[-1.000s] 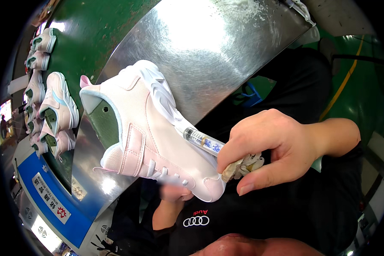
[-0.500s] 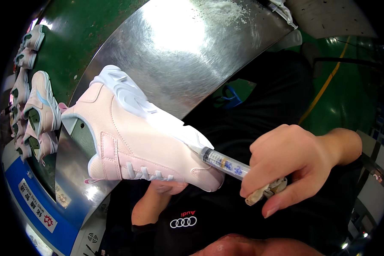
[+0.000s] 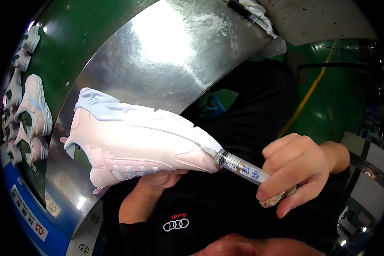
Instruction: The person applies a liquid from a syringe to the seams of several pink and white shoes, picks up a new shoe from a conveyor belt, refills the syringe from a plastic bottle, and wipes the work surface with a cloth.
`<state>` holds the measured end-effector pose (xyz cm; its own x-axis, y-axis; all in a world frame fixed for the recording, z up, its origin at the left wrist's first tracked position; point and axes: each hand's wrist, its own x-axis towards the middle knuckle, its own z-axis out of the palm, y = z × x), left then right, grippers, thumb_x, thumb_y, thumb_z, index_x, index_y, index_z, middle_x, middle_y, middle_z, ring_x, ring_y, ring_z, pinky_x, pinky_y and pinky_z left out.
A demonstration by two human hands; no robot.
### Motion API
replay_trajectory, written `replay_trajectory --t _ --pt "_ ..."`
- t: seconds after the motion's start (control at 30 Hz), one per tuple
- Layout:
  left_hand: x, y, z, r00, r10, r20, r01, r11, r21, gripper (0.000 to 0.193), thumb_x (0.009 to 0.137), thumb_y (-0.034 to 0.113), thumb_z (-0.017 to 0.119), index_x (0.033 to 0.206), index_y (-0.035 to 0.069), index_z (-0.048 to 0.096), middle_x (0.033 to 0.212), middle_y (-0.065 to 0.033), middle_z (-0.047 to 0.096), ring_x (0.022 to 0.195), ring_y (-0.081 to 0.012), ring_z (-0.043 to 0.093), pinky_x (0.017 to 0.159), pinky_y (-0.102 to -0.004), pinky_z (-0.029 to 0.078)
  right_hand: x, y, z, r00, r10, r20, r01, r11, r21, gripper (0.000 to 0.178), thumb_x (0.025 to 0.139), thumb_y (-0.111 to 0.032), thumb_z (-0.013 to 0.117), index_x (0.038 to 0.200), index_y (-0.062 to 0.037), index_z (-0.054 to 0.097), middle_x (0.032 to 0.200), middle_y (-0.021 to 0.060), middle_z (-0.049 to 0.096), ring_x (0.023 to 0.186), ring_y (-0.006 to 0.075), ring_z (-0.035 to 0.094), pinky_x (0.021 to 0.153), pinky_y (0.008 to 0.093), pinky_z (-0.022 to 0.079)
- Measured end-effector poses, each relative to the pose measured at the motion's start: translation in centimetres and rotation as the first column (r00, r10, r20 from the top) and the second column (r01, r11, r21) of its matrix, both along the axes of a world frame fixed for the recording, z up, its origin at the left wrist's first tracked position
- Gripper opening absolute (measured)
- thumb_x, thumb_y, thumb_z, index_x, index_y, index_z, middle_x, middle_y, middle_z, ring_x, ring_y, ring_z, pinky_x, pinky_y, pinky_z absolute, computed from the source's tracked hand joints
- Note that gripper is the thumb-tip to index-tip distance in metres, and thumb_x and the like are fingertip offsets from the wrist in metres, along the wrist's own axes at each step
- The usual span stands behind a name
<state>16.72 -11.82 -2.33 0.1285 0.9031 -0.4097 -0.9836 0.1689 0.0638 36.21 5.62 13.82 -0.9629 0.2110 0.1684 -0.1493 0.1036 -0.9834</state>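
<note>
A pale pink sneaker [image 3: 132, 136] with a chunky white sole lies on its side in the air, toe to the right and sole facing away from me. My left hand [image 3: 162, 179] grips it from beneath near the laces; most of its fingers are hidden behind the shoe. In my right hand [image 3: 296, 170] is a clear plastic syringe [image 3: 241, 168], with the fingers closed round its rear end and some crusty, whitish material there. Its thin tip meets the seam between the upper and the sole, close to the toe.
Beyond the shoe is a shiny metal work surface [image 3: 175, 81] with white powder [image 3: 209, 25] scattered on it. A dark and white tool [image 3: 251, 17] lies at its far right edge. Several similar sneakers [image 3: 36, 104] stand at the left, above a blue panel [image 3: 42, 213].
The sneaker has turned, its heel end coming lower and its toe higher in view. My right hand and the syringe have shifted slightly right, with the tip still at the sole seam.
</note>
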Motion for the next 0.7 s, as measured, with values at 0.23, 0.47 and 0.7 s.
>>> replay_trajectory --t 0.23,0.47,0.7 --pt "-0.4 2.9 1.2 0.977 -0.145 -0.158 0.163 0.98 0.112 0.051 0.07 -0.006 0.066 0.118 0.007 0.052 0.116 -0.0112 0.056 0.106 -0.0248 0.057 0.092 -0.0381 0.048 1.1 0.8 1.8 0.998 0.011 0.057 -0.02 0.989 0.144 0.027 0.079 -0.02 0.07 0.095 0.0005 0.064 0.077 0.0029 0.066 0.056 0.0142 0.054 0.047 0.027 0.036" --pt "0.3 5.5 2.9 0.993 -0.073 -0.093 0.09 0.976 0.199 0.038 0.072 -0.003 0.069 0.107 0.008 0.06 0.106 -0.0071 0.063 0.102 -0.0221 0.059 0.092 -0.0346 0.048 2.5 0.4 1.6 0.997 -0.072 -0.036 0.078 0.975 0.207 0.029 0.079 -0.021 0.07 0.097 0.0015 0.063 0.077 0.0046 0.065 0.054 0.0153 0.053 0.046 0.0273 0.035" --pt "0.3 6.6 3.0 0.997 -0.024 -0.067 0.042 0.96 0.276 0.032 0.075 -0.001 0.068 0.105 0.009 0.061 0.104 -0.0054 0.063 0.095 -0.0187 0.062 0.088 -0.033 0.051 2.8 -0.2 1.0 0.99 -0.107 -0.091 0.132 0.929 0.345 0.028 0.077 -0.023 0.071 0.095 -0.0013 0.064 0.072 0.0035 0.061 0.049 0.0148 0.045 0.044 0.0276 0.032"
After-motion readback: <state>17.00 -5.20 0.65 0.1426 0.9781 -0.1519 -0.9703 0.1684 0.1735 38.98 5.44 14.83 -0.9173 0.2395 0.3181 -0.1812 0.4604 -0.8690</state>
